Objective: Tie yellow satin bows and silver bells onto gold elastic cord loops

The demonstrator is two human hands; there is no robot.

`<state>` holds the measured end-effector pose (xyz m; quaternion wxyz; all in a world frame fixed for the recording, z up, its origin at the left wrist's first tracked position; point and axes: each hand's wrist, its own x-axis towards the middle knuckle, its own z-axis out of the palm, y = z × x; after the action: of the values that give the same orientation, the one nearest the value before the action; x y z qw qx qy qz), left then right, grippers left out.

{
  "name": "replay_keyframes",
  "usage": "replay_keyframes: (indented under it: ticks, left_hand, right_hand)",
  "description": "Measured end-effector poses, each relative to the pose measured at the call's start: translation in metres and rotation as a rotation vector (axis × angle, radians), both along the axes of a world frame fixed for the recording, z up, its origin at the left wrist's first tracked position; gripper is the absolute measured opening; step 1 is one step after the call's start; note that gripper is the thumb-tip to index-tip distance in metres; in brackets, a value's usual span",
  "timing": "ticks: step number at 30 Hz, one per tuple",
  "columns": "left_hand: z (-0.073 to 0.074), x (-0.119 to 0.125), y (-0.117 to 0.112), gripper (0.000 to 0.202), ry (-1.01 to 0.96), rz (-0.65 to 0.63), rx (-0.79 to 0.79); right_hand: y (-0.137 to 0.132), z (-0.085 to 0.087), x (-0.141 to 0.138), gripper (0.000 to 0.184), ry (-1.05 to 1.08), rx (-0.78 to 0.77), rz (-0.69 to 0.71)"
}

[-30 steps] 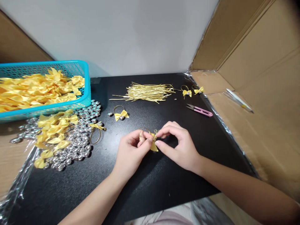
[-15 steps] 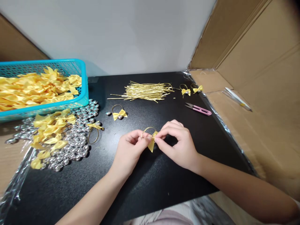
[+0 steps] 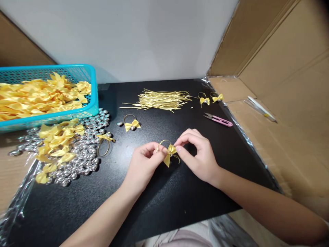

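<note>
My left hand (image 3: pixel 145 164) pinches a yellow ribbon bow (image 3: pixel 167 160) together with the thin gold ring (image 3: pixel 162 141) that loops up above it. Thin gold cord ends (image 3: pixel 178 159) dangle from the bow's right side. At the bow's right edge, my right hand (image 3: pixel 197 154) has thumb and forefinger closed; the fingertips meet the ribbon there. Left of my hands, a finished-looking bow on a gold ring (image 3: pixel 132 125) lies flat with a silver bead on it. Another ringed bow (image 3: pixel 106 139) rests beside the bead pile.
A blue basket (image 3: pixel 95 92) full of yellow bows stands at the left. Silver beads (image 3: pixel 87 157) and loose bows (image 3: pixel 58 140) spread before it. Gold cords (image 3: pixel 161 100) lie at the back, with pink thread snips (image 3: pixel 219 120), two ringed bows (image 3: pixel 205 101) and a white cutter (image 3: pixel 260 109) rightward.
My right hand has shifted slightly right, to the bow's edge. More of the bow shows now, and the loose cord ends have come into sight.
</note>
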<state>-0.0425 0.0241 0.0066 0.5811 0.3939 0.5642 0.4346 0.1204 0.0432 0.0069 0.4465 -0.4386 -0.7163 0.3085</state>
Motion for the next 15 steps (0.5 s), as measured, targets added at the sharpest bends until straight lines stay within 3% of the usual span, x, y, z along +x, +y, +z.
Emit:
replay_keyframes:
  ticks: [6,15]
  left_hand:
    - [-0.0017,-0.0005,0.0011,0.022,0.000,-0.023,0.012]
    - [-0.0058,-0.0016,-0.0004,0.026,0.098,0.002,0.001]
  right_hand:
    - [-0.0073,-0.0044,-0.0072,0.005,-0.191,0.126,-0.045]
    - [-0.0065,-0.0056,-0.0069,0.013,-0.144,0.146,-0.069]
